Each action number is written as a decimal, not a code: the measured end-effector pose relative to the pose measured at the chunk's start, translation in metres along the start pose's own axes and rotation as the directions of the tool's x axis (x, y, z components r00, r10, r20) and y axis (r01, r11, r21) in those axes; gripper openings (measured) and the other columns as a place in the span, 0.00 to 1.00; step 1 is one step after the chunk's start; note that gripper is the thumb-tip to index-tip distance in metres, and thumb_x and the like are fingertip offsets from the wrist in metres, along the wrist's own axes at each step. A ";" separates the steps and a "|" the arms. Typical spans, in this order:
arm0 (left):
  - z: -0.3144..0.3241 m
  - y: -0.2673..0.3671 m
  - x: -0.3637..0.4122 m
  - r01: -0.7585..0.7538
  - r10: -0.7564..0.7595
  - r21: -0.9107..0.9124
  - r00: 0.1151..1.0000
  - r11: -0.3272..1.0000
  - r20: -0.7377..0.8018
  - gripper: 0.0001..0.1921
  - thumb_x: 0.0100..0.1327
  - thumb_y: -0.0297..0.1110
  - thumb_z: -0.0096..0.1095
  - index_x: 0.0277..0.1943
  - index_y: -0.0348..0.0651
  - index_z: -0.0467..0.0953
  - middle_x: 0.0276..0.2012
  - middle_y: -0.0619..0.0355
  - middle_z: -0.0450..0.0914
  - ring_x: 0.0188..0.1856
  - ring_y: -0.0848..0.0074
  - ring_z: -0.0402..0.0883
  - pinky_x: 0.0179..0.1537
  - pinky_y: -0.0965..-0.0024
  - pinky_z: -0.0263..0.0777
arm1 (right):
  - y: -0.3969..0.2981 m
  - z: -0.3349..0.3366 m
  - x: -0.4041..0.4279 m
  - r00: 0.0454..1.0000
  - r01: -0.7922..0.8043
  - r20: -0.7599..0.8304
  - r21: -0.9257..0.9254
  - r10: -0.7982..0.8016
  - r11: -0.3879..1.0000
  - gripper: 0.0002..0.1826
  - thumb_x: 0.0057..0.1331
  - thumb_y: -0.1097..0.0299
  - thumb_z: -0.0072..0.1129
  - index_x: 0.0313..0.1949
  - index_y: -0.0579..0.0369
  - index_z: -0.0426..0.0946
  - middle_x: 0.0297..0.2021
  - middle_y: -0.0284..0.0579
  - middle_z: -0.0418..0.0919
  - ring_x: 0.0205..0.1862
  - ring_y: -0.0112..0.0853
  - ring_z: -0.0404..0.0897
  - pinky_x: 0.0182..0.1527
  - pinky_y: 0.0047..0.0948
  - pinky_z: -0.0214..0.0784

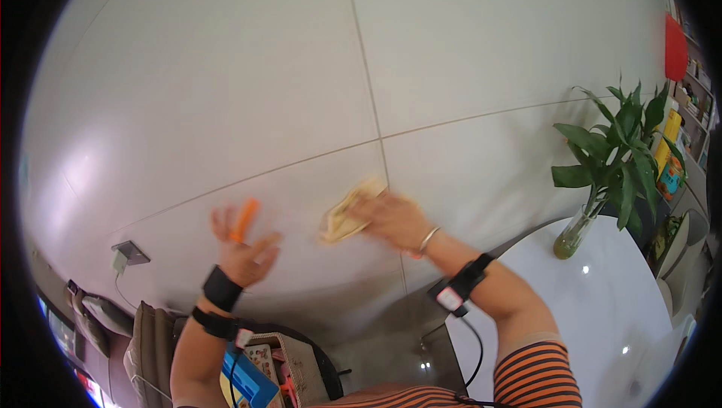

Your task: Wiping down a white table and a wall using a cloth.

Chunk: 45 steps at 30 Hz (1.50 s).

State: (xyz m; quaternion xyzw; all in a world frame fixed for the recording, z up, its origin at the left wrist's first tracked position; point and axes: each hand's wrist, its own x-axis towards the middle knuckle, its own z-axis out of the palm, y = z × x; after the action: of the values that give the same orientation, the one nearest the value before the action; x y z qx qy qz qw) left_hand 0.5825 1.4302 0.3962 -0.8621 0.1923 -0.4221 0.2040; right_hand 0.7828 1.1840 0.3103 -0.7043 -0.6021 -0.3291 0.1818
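My right hand (pixel 395 221) presses a pale yellow cloth (pixel 345 219) against the tiled wall (pixel 293 126), just below where the tile joints cross; hand and cloth are blurred. To its left, my left hand (pixel 245 250) is raised before the wall with its fingers spread. An orange object (pixel 244 221), blurred and narrow, is at the fingers of that hand; whether it is held or worn cannot be told. Both forearms carry black straps with small devices and cables.
A white round table (pixel 541 295) at the right bears a glass vase (pixel 575 233) with a leafy plant (pixel 626 148). A wall socket (pixel 132 252) with a plugged-in charger is at the left. Below stand a woven basket (pixel 304 368) of items and a cushioned seat (pixel 149 351).
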 end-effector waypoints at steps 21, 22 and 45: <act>-0.037 -0.099 -0.017 0.469 -0.521 0.331 0.849 0.819 0.085 0.28 0.59 0.39 0.53 0.62 0.61 0.57 0.66 0.50 0.43 0.67 0.59 0.40 0.62 0.54 0.36 | -0.096 0.114 0.019 0.835 0.474 0.251 0.122 -0.490 0.872 0.22 0.53 0.70 0.47 0.50 0.54 0.68 0.54 0.41 0.66 0.56 0.35 0.64 0.56 0.38 0.56; -0.040 -0.099 -0.017 0.445 -0.489 0.313 0.869 0.839 0.077 0.28 0.59 0.38 0.53 0.62 0.61 0.58 0.66 0.50 0.43 0.67 0.59 0.40 0.62 0.54 0.36 | -0.097 0.101 0.033 0.886 0.263 0.339 0.195 -0.317 0.945 0.21 0.53 0.70 0.48 0.48 0.54 0.70 0.54 0.41 0.66 0.58 0.36 0.63 0.58 0.39 0.54; -0.119 -0.068 -0.039 0.507 -0.552 -0.366 0.834 0.781 -0.022 0.28 0.55 0.31 0.57 0.59 0.42 0.59 0.61 0.46 0.56 0.61 0.56 0.58 0.59 0.63 0.55 | -0.150 0.132 0.085 0.810 0.505 0.335 0.018 -0.481 0.863 0.19 0.54 0.72 0.45 0.48 0.58 0.70 0.57 0.40 0.63 0.61 0.34 0.58 0.60 0.32 0.50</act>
State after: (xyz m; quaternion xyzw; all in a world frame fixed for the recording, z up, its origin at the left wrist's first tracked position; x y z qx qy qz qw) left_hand 0.4752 1.4850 0.4726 -0.8744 0.0256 -0.4761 -0.0898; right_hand 0.6751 1.3634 0.2520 -0.5748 -0.7734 -0.2646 -0.0381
